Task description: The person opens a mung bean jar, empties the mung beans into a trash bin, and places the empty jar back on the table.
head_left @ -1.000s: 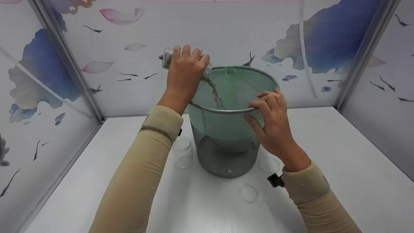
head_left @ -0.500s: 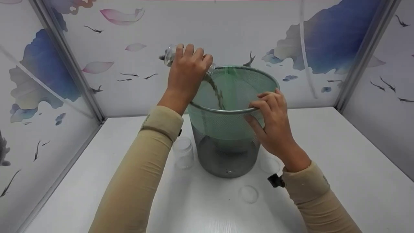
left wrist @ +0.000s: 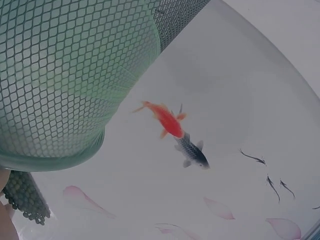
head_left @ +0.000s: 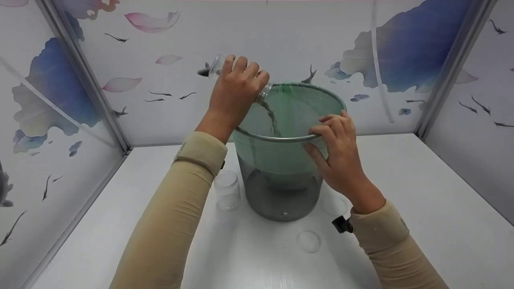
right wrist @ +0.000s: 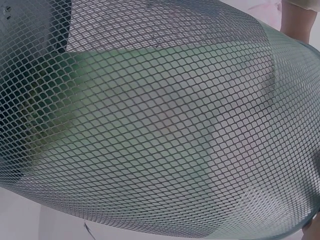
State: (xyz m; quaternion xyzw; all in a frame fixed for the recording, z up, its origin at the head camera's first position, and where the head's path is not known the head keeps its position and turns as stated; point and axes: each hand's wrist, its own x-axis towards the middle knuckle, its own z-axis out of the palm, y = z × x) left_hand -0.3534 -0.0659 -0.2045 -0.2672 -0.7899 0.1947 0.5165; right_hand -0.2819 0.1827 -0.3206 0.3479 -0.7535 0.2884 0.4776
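My left hand point(head_left: 239, 88) grips a clear plastic jar point(head_left: 217, 66), tipped with its mouth over the left rim of a wire-mesh wastebasket point(head_left: 277, 200). A thin stream of small greenish beans point(head_left: 273, 118) falls from the jar into the basket. In the left wrist view, more beans point(left wrist: 25, 195) fill part of the jar below the rim. A green bin liner point(head_left: 287, 104) lines the basket. My right hand point(head_left: 339, 148) holds the right side of the rim, fingers over the top and thumb outside. The mesh point(right wrist: 150, 125) fills most of the right wrist view.
A second clear jar point(head_left: 227, 190) stands upright on the white table point(head_left: 401, 180), left of the basket. Two clear round lids lie near it: one lid point(head_left: 309, 241) in front, another lid point(head_left: 334, 204) by the right wrist. Printed panels point(head_left: 281, 40) enclose the table.
My left hand has shifted slightly right and tipped the jar a little more steeply. Fewer beans show in its base, and the stream keeps falling. My right hand stays on the rim.
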